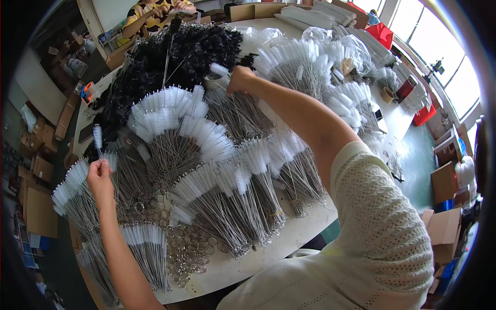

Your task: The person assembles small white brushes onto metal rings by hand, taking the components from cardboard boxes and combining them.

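My left hand (100, 174) is closed in a pinch around a white-bristled wire brush (97, 137), whose head points up. Just beyond it lies the edge of a black bristly pile (170, 57). My right hand (241, 80) reaches far over the table with its fingers closed; a white brush head (219, 69) sticks out to the left of it, apparently from its grip. Below that hand lie bundles of thin wire brush handles (237, 111). Fanned bundles of white tube brushes (165, 111) spread between my two arms, and more brushes (72, 188) stand beside my left wrist.
Loose metal rings (188, 256) are heaped near the table's front edge (248, 266). More brushes (297, 62), plastic bags (356, 54) and a dark red flask (406, 88) occupy the far right. Orange-handled scissors (88, 92) lie far left. Another person (150, 15) works across the table.
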`<control>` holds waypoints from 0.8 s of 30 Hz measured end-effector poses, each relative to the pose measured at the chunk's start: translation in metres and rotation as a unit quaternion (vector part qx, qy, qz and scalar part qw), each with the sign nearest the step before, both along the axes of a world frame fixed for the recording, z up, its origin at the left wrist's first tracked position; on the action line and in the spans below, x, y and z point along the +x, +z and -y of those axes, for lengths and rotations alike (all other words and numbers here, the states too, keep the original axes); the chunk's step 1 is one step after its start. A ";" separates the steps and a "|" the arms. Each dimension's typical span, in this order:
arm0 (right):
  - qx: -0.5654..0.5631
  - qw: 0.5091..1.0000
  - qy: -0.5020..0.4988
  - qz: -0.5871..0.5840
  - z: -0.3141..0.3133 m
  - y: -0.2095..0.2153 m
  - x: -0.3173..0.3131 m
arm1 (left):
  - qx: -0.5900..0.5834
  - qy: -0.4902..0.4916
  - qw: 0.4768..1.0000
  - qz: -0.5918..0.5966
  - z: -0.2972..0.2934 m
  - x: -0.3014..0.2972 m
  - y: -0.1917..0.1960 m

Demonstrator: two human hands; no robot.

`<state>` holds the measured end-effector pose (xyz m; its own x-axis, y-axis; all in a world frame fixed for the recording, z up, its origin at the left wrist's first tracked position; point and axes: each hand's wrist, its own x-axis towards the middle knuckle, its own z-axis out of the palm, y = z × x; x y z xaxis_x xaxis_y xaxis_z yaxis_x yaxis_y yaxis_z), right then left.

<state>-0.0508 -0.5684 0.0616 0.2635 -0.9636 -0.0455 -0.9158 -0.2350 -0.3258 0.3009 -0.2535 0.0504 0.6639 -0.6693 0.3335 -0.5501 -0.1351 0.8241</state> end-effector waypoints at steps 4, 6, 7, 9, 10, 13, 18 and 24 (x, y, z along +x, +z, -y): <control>-0.024 0.995 0.095 -0.002 0.021 0.043 -0.016 | 0.116 -0.111 0.942 -0.296 -0.016 -0.028 0.037; -0.105 0.979 0.154 0.076 0.032 0.063 -0.042 | 0.153 -0.120 0.926 -0.322 -0.024 -0.035 0.034; -0.258 0.912 0.315 -0.055 0.064 0.065 -0.087 | 0.187 -0.146 0.908 -0.345 -0.017 -0.047 0.034; 0.144 0.971 0.056 0.184 -0.004 0.077 -0.052 | 0.199 -0.121 0.907 -0.350 -0.052 -0.040 0.039; 0.138 0.972 0.050 0.183 -0.006 0.068 -0.073 | 0.132 -0.138 0.914 -0.358 -0.056 -0.048 0.044; -0.123 0.961 0.248 -0.028 -0.011 0.027 -0.104 | 0.044 -0.140 0.927 -0.345 -0.069 -0.056 0.040; -0.171 0.958 0.120 -0.199 -0.041 0.016 -0.110 | 0.065 -0.118 0.954 -0.269 -0.106 -0.092 0.048; -0.093 0.970 0.097 -0.203 -0.035 0.029 -0.108 | 0.065 -0.128 0.922 -0.360 -0.156 -0.120 0.039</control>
